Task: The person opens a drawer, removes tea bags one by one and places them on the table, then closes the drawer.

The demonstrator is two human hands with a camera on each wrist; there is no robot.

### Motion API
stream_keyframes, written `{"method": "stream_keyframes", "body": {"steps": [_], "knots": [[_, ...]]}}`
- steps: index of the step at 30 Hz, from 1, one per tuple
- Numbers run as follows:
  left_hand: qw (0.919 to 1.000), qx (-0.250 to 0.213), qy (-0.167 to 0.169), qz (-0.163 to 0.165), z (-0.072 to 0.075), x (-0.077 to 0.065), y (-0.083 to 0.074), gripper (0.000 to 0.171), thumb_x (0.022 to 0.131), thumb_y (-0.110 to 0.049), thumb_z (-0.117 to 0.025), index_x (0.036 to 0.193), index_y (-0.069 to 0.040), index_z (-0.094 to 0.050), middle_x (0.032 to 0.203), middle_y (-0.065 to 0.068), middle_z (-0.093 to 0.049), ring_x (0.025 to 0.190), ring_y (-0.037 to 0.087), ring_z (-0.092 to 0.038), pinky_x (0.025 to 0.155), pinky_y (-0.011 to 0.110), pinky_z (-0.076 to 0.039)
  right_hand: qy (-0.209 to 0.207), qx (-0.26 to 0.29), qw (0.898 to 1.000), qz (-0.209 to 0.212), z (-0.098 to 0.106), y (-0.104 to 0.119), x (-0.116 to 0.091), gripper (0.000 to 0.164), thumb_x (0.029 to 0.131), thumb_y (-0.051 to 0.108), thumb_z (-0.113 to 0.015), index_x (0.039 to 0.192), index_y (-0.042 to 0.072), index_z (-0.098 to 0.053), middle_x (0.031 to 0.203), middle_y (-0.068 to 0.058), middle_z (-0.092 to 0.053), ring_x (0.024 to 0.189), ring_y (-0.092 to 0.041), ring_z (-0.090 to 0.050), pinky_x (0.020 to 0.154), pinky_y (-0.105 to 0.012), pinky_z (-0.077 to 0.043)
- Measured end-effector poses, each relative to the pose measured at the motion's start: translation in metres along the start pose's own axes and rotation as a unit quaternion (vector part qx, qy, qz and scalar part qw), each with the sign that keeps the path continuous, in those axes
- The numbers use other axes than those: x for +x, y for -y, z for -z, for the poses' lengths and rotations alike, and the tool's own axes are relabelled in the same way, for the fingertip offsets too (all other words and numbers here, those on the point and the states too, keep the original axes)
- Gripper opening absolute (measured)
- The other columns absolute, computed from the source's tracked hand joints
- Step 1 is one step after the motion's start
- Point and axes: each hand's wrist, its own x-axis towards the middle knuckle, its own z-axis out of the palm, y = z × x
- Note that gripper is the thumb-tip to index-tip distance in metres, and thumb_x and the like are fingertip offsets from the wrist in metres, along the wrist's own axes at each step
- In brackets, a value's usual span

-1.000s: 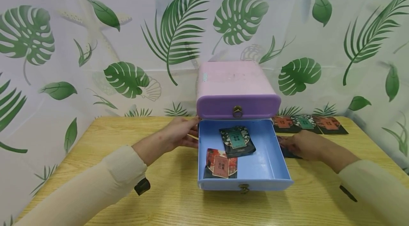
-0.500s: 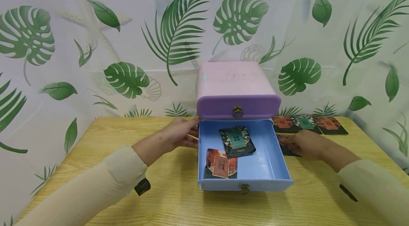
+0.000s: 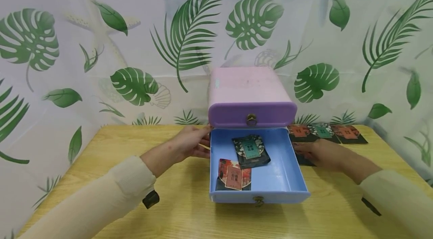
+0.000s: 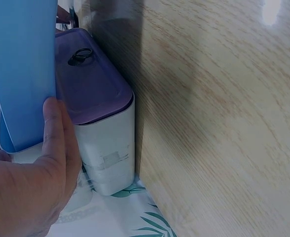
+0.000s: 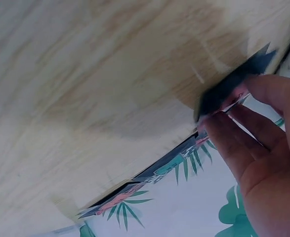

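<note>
A blue drawer [image 3: 270, 171] is pulled out under a purple drawer front [image 3: 230, 115] with a ring pull. In it lie a green-labelled tea packet [image 3: 253, 162] and a red-labelled tea packet [image 3: 233, 178], overlapping at a corner. My left hand [image 3: 189, 143] rests against the drawer's left side, with fingers straight along the blue wall in the left wrist view. To the right of the drawer, my right hand [image 3: 326, 154] pinches a dark-backed tea packet [image 5: 228, 91] with a reddish face between thumb and fingers, at the table surface.
Behind my right hand, several tea packets [image 3: 348, 132] lie in a row along the table's back edge. Below the blue drawer is another purple-fronted drawer [image 4: 93, 86] in a white casing [image 4: 110, 153]. A leaf-print cloth [image 3: 189, 100] hangs behind the wooden table [image 3: 115, 179].
The scene sits slightly lower in the head view. My right fingers have shifted a little on the dark packet, and less of its red face shows. My left hand keeps its place.
</note>
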Motion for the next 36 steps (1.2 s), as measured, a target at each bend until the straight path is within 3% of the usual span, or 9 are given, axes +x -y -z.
{"method": "stream_keyframes", "body": {"steps": [4,8,11,14,18,23,28,32,36], "knots": [[1.0000,0.002,0.001,-0.005,-0.001,0.000,0.001,0.054,0.094,-0.045,-0.049,0.106,0.007,-0.058,0.102,0.022,-0.062,0.079,0.027,-0.064,0.072,0.037,-0.056,-0.035,-0.013,0.999,-0.002,0.005,0.008,0.000,0.036,0.084,0.004,-0.058,0.119,0.012,-0.059,0.073,0.012,-0.057,0.058,0.000,-0.045,0.050,-0.024,-0.043],[1.0000,0.003,0.000,-0.008,-0.001,0.001,0.002,0.054,0.094,-0.045,-0.049,0.106,0.007,-0.057,0.101,0.022,-0.062,0.078,0.027,-0.064,0.072,0.037,-0.056,-0.073,-0.047,0.996,-0.026,0.020,0.020,0.000,0.023,0.086,0.010,-0.058,0.107,0.008,-0.064,0.078,0.007,-0.062,0.061,-0.003,-0.050,0.054,-0.029,-0.050],[1.0000,0.002,0.000,-0.005,0.000,0.002,0.003,0.054,0.094,-0.044,-0.049,0.106,0.007,-0.057,0.101,0.022,-0.062,0.078,0.027,-0.064,0.072,0.037,-0.056,-0.113,-0.076,0.989,-0.050,0.033,0.031,-0.002,0.019,0.084,0.012,-0.056,0.101,0.009,-0.066,0.078,0.004,-0.062,0.060,-0.006,-0.048,0.052,-0.031,-0.048],[1.0000,0.001,0.004,-0.006,0.000,0.002,0.002,0.054,0.093,-0.044,-0.049,0.107,0.008,-0.057,0.102,0.022,-0.061,0.078,0.027,-0.064,0.073,0.037,-0.056,-0.202,-0.110,0.973,-0.033,0.043,0.040,-0.007,0.019,0.080,0.013,-0.058,0.097,0.009,-0.065,0.080,0.000,-0.062,0.058,-0.008,-0.048,0.046,-0.031,-0.046],[0.9999,0.002,0.006,-0.008,0.001,0.001,0.002,0.055,0.093,-0.045,-0.050,0.107,0.008,-0.057,0.103,0.022,-0.061,0.079,0.027,-0.064,0.073,0.037,-0.056,-0.325,-0.143,0.935,0.018,0.052,0.048,-0.009,0.021,0.078,0.015,-0.052,0.094,0.007,-0.064,0.087,-0.007,-0.064,0.064,-0.015,-0.058,0.042,-0.035,-0.048],[0.9999,-0.002,0.007,-0.009,0.002,0.001,0.003,0.054,0.093,-0.044,-0.050,0.106,0.007,-0.058,0.102,0.022,-0.061,0.079,0.027,-0.064,0.073,0.038,-0.056,-0.383,-0.142,0.911,0.060,0.061,0.064,-0.006,0.028,0.084,0.019,-0.044,0.094,0.005,-0.067,0.086,-0.007,-0.065,0.062,-0.013,-0.057,0.036,-0.031,-0.043],[1.0000,0.000,0.005,-0.006,0.002,0.002,0.004,0.053,0.093,-0.045,-0.050,0.106,0.007,-0.058,0.102,0.021,-0.061,0.080,0.027,-0.064,0.073,0.037,-0.056,-0.385,-0.102,0.911,0.106,0.069,0.096,0.000,0.032,0.090,0.024,-0.043,0.093,0.004,-0.068,0.089,-0.007,-0.066,0.068,-0.015,-0.061,0.040,-0.027,-0.048],[1.0000,0.000,0.007,-0.006,0.002,0.002,0.004,0.053,0.093,-0.044,-0.050,0.105,0.007,-0.058,0.101,0.021,-0.061,0.079,0.027,-0.064,0.073,0.038,-0.056,-0.327,-0.084,0.930,0.144,0.073,0.125,0.006,0.038,0.096,0.031,-0.039,0.093,0.007,-0.068,0.093,-0.003,-0.064,0.079,-0.013,-0.060,0.055,-0.029,-0.055],[0.9999,0.000,0.008,-0.007,0.001,0.002,0.003,0.052,0.094,-0.043,-0.049,0.106,0.007,-0.058,0.102,0.022,-0.061,0.079,0.028,-0.064,0.073,0.038,-0.056,-0.251,-0.084,0.953,0.150,0.073,0.141,0.011,0.020,0.086,0.026,-0.061,0.097,0.011,-0.068,0.096,0.000,-0.061,0.086,-0.012,-0.057,0.065,-0.030,-0.056]]}}
